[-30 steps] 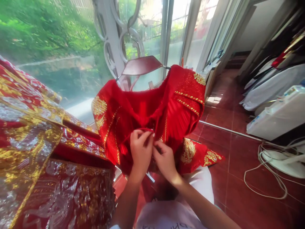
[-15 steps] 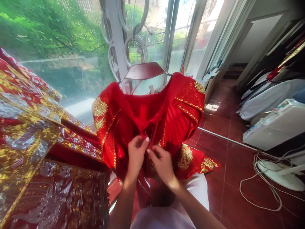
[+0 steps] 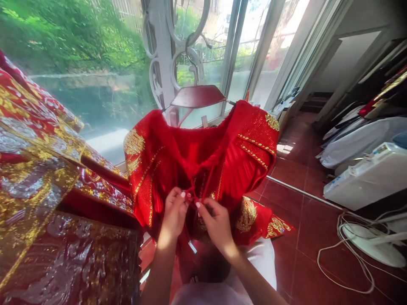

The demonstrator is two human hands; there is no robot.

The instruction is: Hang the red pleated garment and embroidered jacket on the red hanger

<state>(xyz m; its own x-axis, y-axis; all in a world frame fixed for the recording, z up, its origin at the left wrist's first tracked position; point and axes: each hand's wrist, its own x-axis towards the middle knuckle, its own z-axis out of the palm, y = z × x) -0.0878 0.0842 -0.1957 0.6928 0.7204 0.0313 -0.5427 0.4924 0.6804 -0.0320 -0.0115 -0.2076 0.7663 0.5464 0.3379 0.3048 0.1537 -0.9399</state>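
Note:
A red garment with gold embroidery (image 3: 241, 156) hangs on a dark red wooden hanger (image 3: 197, 95) hooked on the white window grille (image 3: 162, 63). My left hand (image 3: 173, 212) and my right hand (image 3: 214, 220) are close together at the garment's front, below the neckline. Both pinch thin red ties (image 3: 203, 186) that run up to the collar. The fingertips of the two hands almost touch.
More red and gold embroidered cloth (image 3: 41, 169) fills the left side. A white machine (image 3: 369, 176) and a fan base with a looped white cable (image 3: 365, 237) lie on the red tiled floor (image 3: 302, 254) at right. Covered clothes (image 3: 356, 135) hang at far right.
Both hands have moved down a little along the garment's front, drawing the thin red ties out taut from the collar. The view has shifted slightly.

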